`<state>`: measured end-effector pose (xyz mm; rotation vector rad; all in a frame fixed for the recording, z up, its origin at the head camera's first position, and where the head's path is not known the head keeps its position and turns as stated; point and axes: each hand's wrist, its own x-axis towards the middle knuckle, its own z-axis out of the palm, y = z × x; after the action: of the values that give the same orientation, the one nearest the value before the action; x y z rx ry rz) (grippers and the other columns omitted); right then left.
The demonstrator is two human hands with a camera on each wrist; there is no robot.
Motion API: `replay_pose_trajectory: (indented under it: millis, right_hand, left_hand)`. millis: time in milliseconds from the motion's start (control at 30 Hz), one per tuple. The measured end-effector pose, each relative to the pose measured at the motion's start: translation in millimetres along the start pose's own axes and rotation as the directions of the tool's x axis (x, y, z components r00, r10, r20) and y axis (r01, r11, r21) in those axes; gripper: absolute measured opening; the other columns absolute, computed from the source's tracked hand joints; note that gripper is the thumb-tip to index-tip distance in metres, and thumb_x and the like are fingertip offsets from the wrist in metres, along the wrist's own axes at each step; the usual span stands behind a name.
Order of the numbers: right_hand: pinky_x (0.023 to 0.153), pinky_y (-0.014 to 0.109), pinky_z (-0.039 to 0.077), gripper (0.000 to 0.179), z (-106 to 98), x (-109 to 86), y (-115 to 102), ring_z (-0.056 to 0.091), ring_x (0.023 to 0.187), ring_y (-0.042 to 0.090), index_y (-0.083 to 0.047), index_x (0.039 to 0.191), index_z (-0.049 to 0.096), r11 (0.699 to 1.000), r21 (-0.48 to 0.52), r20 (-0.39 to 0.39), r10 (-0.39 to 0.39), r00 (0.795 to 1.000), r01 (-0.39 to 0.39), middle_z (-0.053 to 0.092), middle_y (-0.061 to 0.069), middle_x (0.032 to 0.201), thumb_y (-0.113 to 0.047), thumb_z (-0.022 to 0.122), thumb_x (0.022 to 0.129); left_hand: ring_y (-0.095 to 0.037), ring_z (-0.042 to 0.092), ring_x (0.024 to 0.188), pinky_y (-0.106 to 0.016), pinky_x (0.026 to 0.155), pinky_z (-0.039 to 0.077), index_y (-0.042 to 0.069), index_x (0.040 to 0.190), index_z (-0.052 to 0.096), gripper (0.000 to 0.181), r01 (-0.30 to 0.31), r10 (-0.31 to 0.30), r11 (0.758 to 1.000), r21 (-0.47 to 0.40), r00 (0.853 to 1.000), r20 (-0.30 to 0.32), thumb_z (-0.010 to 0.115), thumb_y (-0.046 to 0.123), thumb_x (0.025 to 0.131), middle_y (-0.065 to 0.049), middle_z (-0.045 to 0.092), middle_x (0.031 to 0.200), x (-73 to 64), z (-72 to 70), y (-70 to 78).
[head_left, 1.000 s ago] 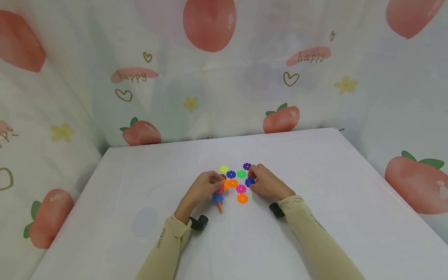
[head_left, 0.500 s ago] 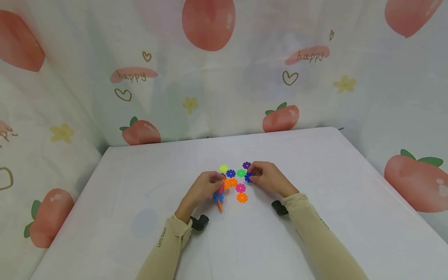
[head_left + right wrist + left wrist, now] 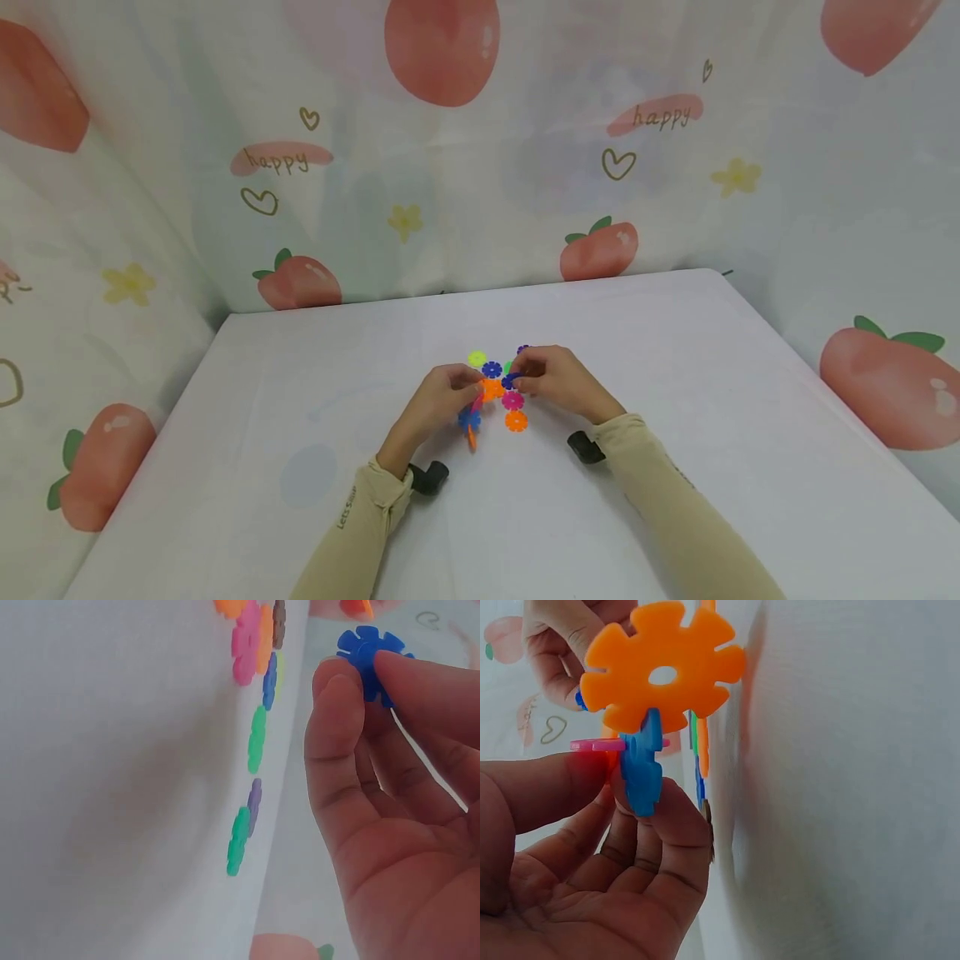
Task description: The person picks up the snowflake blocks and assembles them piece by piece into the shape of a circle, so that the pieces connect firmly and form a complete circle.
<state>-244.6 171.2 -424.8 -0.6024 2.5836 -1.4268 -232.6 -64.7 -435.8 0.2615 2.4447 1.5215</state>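
My left hand (image 3: pixel 437 402) grips a joined cluster of notched, flower-shaped plastic discs. In the left wrist view, an orange disc (image 3: pixel 622 675) is slotted into a light blue disc (image 3: pixel 641 776), and a pink disc (image 3: pixel 596 745) sits crosswise beside it. Another orange part behind is mostly hidden by the thumb. Thumb and index finger of my right hand (image 3: pixel 561 382) pinch a dark blue disc (image 3: pixel 367 649), held off the table. Only a small gap separates this disc from the cluster in the head view.
Loose discs lie flat around the hands: yellow (image 3: pixel 477 358), blue (image 3: pixel 492 369), pink (image 3: pixel 513 401) and orange (image 3: pixel 516 421). Green (image 3: pixel 257 739), purple (image 3: pixel 256 804), teal (image 3: pixel 238 840) and brown (image 3: pixel 279 626) ones show in the right wrist view. A patterned curtain (image 3: pixel 510 183) stands behind the white table (image 3: pixel 315 367).
My right hand has raised the dark blue disc from the table and moved it left, closer to the left hand. The left hand has stayed almost still with its cluster.
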Motion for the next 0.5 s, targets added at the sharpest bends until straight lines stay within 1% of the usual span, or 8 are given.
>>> replay_pose_trajectory:
  millis: [100,233,333,500]
  right_hand:
    - [0.079,0.035,0.058,0.008,4,-0.1,-3,0.065,0.085,0.024,-0.005,0.102,0.075,1.0,-0.013,0.009,-0.026,1.0,0.026,0.07,0.004,0.094,0.001,0.074,0.097]
    - [0.081,0.036,0.058,0.009,8,-1.2,-7,0.065,0.086,0.022,-0.007,0.1,0.077,0.998,-0.052,0.008,-0.039,0.999,0.04,0.07,0.002,0.093,0.002,0.075,0.096]
    - [0.08,0.034,0.058,0.011,10,-0.9,-8,0.065,0.084,0.02,-0.006,0.098,0.078,0.995,-0.072,-0.005,-0.064,0.998,0.063,0.07,0.001,0.091,0.004,0.076,0.095]
    - [0.078,0.033,0.058,0.01,13,0.8,-8,0.064,0.079,0.018,-0.004,0.095,0.079,0.988,-0.092,-0.014,-0.128,0.992,0.126,0.071,0.001,0.087,0.005,0.076,0.094]
  left_hand:
    - [-0.023,0.067,0.1,-0.04,0.095,0.057,0.003,0.12,0.074,0.02,-0.005,0.005,1.0,0.009,1.0,-0.007,0.067,0.016,0.106,-0.005,0.074,0.106,-0.9,1.1,0.6]
    - [-0.024,0.066,0.102,-0.039,0.095,0.057,0.003,0.119,0.075,0.018,-0.005,0.006,1.0,0.018,1.0,-0.017,0.068,0.015,0.106,-0.006,0.074,0.109,-1.9,3.4,3.2]
    - [-0.025,0.066,0.1,-0.038,0.093,0.058,0.002,0.118,0.075,0.018,-0.008,0.008,1.0,0.027,1.0,-0.023,0.068,0.013,0.106,-0.008,0.074,0.109,-1.8,5.5,5.8]
    - [-0.023,0.066,0.094,-0.035,0.088,0.058,0.001,0.116,0.076,0.015,-0.01,0.012,0.999,0.046,0.999,-0.05,0.068,0.01,0.106,-0.008,0.074,0.106,-0.5,7.0,7.2]
